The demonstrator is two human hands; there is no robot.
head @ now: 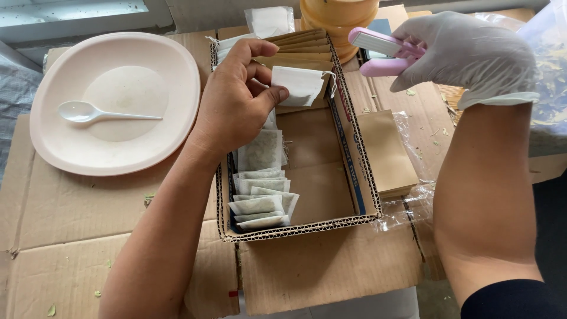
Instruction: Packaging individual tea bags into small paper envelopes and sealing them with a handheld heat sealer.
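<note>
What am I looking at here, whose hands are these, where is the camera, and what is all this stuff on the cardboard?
There is one picture, taken by a camera worn on a person's head, looking down at their own two hands.

The bare left hand pinches a small white tea bag over an open cardboard box. The right hand, in a white glove, grips a pink clamp-like tool, possibly a small sealer.

Inside the box, a row of filled tea bags lies along its left side, and brown paper envelopes stand at the far end. More brown envelopes lie in clear wrap to the right of the box.

On the left sits a pale pink plate with a white plastic spoon on it. Everything rests on flattened cardboard speckled with bits of dried leaf.
</note>
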